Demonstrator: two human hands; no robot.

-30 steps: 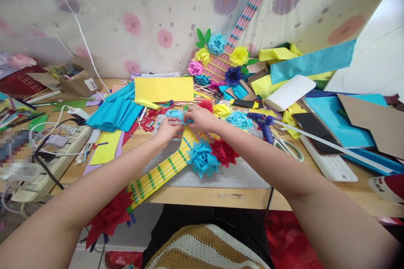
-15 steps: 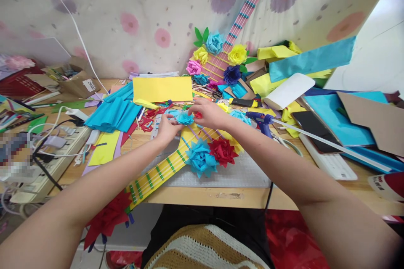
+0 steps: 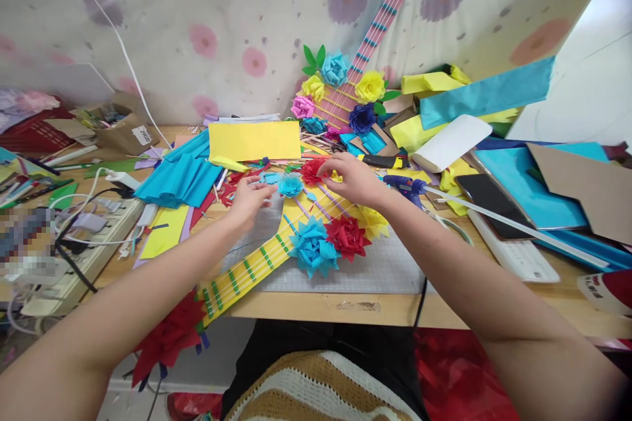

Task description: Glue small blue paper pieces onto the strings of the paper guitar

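Note:
A yellow guitar-shaped craft [image 3: 269,256] lies slanted on the table, with white strings, green strips along its neck and paper flowers on its body. My left hand [image 3: 249,200] is open, its fingers just left of a small blue paper flower [image 3: 290,185] and apart from it. The curved fingers of my right hand [image 3: 353,177] close on the right edge of a red paper flower [image 3: 313,172]; its fingertips are partly hidden. Nearer me on the body sit a large blue flower [image 3: 315,248], a second red flower [image 3: 348,238] and a yellow flower [image 3: 374,220].
A glue gun [image 3: 405,185] with a long glue stick lies right of the craft. Behind stands a pink guitar craft [image 3: 363,59] with flowers. Blue crepe paper [image 3: 180,171], a yellow sheet [image 3: 254,139], a phone [image 3: 488,204] and a power strip [image 3: 89,256] surround the cutting mat [image 3: 345,283].
My left hand has let go of the small blue flower and moved left, its fingers opening. My right hand has shifted right from that flower to the red one, which now shows more.

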